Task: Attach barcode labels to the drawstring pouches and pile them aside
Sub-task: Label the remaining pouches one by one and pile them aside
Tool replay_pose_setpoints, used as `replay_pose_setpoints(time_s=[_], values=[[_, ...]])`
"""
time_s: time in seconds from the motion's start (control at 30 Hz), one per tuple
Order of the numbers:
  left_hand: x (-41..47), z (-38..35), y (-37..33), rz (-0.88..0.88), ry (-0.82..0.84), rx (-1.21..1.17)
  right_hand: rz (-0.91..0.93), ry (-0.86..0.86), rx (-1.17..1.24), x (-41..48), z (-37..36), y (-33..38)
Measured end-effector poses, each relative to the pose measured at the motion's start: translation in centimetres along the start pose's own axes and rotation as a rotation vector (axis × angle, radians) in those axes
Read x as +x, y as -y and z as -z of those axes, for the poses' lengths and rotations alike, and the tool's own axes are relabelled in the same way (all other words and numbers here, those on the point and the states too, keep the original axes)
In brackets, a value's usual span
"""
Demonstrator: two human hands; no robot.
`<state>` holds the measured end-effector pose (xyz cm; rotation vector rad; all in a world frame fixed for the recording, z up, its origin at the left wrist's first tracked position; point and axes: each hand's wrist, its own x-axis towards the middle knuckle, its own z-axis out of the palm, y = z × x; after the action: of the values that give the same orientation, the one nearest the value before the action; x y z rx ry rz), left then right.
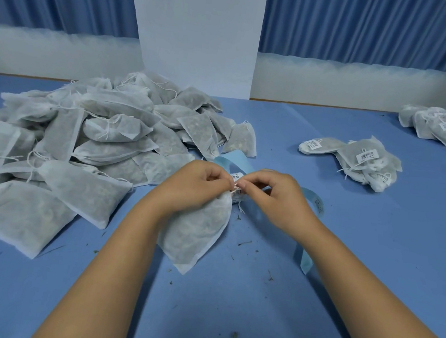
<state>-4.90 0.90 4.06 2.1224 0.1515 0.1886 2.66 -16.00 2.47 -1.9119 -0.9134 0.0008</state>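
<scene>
Gripping the gathered neck of the drawstring pouch [199, 234] in our left hand [197, 186], we pinch what looks like the barcode label [237, 191] against that neck with our right hand [275, 194], though the fingertips hide exactly where it sits. The pouch trails from both hands back toward us, its long axis running from the bottom corner near us up and slightly right to the neck, which points away from us. Farther along the counter [229, 319], the labelled pile [364, 163] lies well apart to the right, nearer our right hand, so we judge that hand likelier to carry the pouch over.
</scene>
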Motion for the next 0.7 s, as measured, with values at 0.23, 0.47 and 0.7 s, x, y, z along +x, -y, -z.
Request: replay_pose_setpoints(time_s=[0.23, 0.47, 0.7], values=[[-0.20, 0.22, -0.09, 0.065, 0.084, -0.328, 0.080, -0.100, 0.104, -0.36, -0.42, 0.07], [-0.10, 0.18, -0.06, 0.072, 0.094, -0.387, 0.043, -0.122, 0.212, -0.47, -0.63, 0.25], [-0.12, 0.31, 0.03, 0.087, 0.087, -0.375, -0.101, -0.063, 0.462, -0.16, -0.45, 0.29]])
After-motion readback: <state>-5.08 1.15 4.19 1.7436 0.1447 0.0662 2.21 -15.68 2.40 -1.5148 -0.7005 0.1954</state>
